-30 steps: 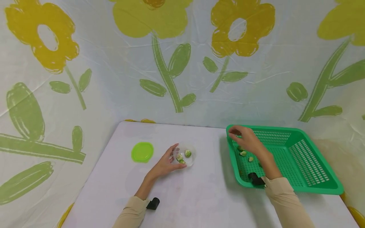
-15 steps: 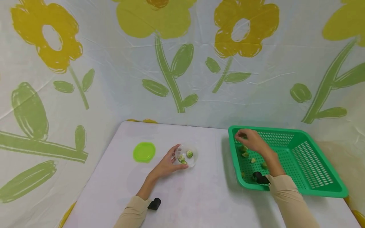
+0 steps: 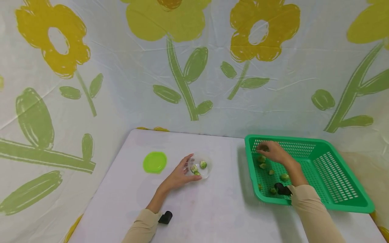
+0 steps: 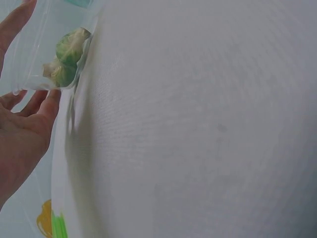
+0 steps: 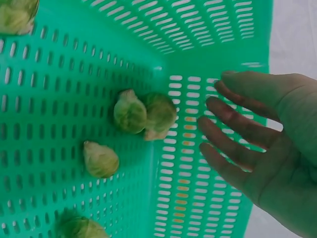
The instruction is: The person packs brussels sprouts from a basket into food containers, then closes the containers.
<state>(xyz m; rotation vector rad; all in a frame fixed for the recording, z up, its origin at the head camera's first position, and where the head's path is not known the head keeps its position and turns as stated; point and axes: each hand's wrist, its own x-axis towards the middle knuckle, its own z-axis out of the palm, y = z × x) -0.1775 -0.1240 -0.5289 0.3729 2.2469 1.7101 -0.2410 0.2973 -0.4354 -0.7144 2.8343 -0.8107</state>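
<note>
My left hand [image 3: 177,176] holds a small clear plastic container [image 3: 209,172] on the table, thumb on the near side and fingers round the far side. Inside it lie Brussels sprouts, one [image 3: 203,164] apart from two that sit close together, seen as a sprout [image 4: 71,45] touching another in the left wrist view. Over the left side of a green basket [image 3: 250,172] hangs my right hand [image 3: 272,152], its fingers loosely bent and holding nothing. Near its fingertips, two sprouts [image 5: 130,113] lie against each other on the basket floor.
More Brussels sprouts [image 3: 284,177] are scattered along the basket's left part; its slotted walls stand up around them. A bright green lid [image 3: 155,162] lies left of the container. A flower-printed cloth [image 3: 136,84] closes off the back and left.
My right hand has come from over the basket's left rim inward and lower toward the sprouts. My left hand stays on the container. The head view has shifted slightly left.
</note>
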